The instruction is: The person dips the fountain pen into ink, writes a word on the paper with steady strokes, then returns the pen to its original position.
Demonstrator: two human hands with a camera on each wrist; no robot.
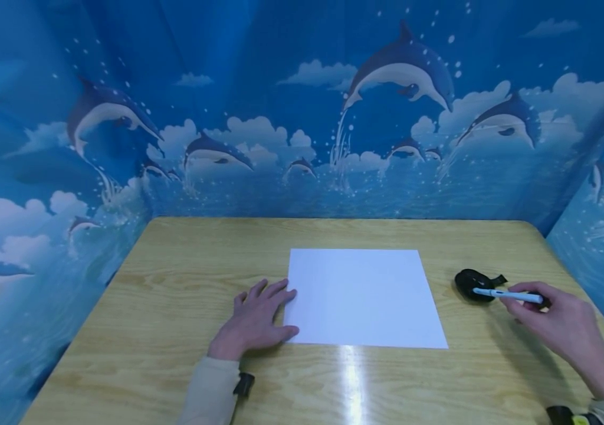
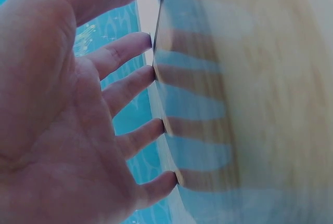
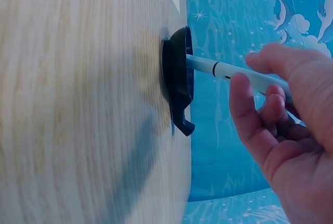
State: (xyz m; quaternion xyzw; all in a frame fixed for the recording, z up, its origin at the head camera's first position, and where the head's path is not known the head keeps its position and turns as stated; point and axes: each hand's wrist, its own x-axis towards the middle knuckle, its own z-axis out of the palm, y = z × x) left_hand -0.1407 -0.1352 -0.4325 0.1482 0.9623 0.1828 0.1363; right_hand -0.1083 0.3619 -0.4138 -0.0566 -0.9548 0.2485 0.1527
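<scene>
My left hand (image 1: 256,319) rests with spread fingers at the left edge of a blank white sheet of paper (image 1: 363,298). Its thumb and index fingertip lie on the sheet's edge; the left wrist view shows the fingertips (image 2: 156,125) touching the tabletop. Over at the right, my right hand (image 1: 562,316) pinches a light-blue pen (image 1: 509,294) between thumb and fingers. The pen's front end reaches into a small black dish (image 1: 466,282) with a short handle. In the right wrist view the dish (image 3: 179,73) hides the pen's tip.
The wooden table (image 1: 185,260) carries the paper and the dish. Blue dolphin-print curtains (image 1: 281,77) hang behind it and on both sides. A bright light reflection (image 1: 352,383) falls on the wood below the paper.
</scene>
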